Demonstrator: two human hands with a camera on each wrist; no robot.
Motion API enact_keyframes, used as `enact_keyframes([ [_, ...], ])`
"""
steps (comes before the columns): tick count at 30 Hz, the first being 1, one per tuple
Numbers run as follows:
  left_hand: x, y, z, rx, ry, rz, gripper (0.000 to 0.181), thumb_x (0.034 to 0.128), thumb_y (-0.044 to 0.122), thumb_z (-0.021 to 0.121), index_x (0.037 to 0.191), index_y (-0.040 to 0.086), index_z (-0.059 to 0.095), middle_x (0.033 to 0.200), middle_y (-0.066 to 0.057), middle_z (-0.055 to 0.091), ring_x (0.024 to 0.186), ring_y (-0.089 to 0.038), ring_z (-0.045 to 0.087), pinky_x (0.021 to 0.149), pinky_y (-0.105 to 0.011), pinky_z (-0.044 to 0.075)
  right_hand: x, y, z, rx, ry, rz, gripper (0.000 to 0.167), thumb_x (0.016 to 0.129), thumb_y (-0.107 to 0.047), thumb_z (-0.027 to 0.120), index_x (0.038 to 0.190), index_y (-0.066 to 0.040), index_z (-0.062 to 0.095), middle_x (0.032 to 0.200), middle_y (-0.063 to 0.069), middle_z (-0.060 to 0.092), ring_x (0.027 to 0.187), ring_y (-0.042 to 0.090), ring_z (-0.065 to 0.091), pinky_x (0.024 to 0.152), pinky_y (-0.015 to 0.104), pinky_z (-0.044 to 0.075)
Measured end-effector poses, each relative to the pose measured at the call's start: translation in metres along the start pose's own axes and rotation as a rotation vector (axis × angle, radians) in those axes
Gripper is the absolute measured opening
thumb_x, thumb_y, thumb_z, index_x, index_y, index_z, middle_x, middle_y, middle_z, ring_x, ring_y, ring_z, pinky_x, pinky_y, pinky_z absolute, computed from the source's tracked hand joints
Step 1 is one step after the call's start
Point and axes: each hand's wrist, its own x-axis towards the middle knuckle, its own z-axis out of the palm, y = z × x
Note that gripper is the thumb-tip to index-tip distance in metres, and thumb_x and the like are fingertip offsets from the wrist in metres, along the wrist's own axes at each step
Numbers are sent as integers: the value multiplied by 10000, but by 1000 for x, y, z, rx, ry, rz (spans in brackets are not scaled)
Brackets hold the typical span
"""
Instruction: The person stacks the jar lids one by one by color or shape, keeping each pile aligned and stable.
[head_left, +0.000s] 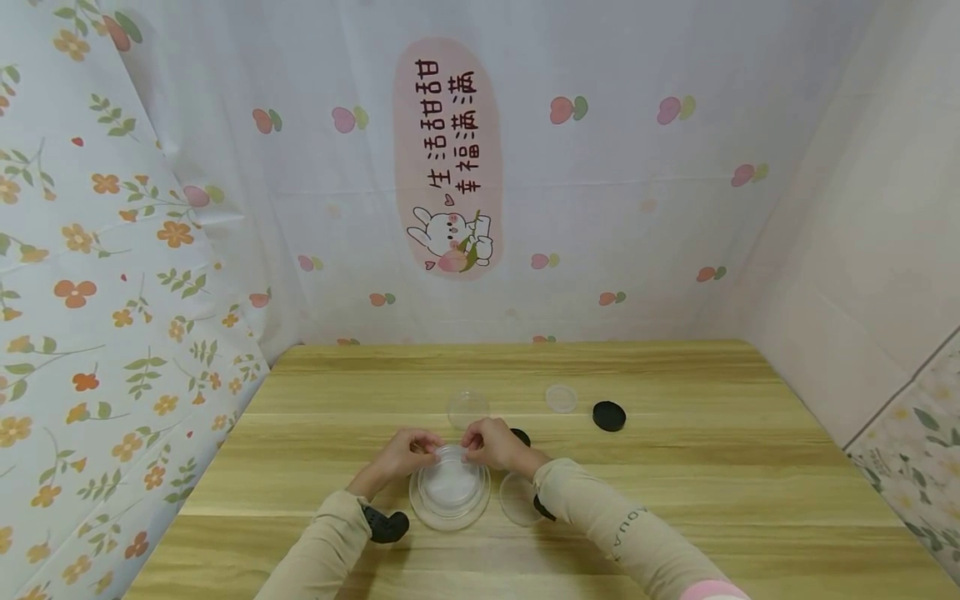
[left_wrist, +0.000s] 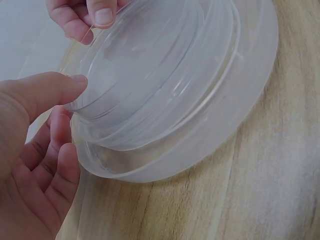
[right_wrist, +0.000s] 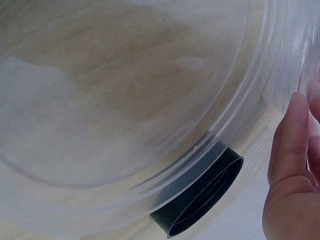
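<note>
Clear round plastic lids of several sizes [head_left: 442, 521] lie stacked on the table in front of me, the largest at the bottom. My left hand [head_left: 407, 458] holds the rim of the small top lid [left_wrist: 145, 50], its thumb on the upper edge and fingers at the side. Opposite it, my right hand [head_left: 493, 443] pinches the far right part of that rim between thumb and fingers. In the right wrist view, the right hand's fingers [right_wrist: 295, 135] rest against the clear edge. Transparency hides where one lid ends and another begins.
Right of the stack lies a clear lid [head_left: 517, 500]. Beyond the hands are another clear lid [head_left: 467, 407], a smaller one [head_left: 561, 398] and a black lid [head_left: 609, 416]. A second black lid [right_wrist: 200, 192] sits near my right hand. Patterned cloth [head_left: 600, 208] hangs behind the wooden table [head_left: 675, 475].
</note>
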Motion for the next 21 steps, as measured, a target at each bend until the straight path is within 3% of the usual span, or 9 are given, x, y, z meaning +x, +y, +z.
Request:
enact_keyframes([
  [21, -1, -3, 3, 3, 37, 10, 199, 765, 6, 622, 944, -79, 609, 753, -34, 556, 654, -113, 490, 586, -213, 429, -3, -1, -3, 1, -7, -23, 78, 733, -38, 694, 766, -8, 631, 675, -3, 572, 625, 67, 506, 560, 175, 430],
])
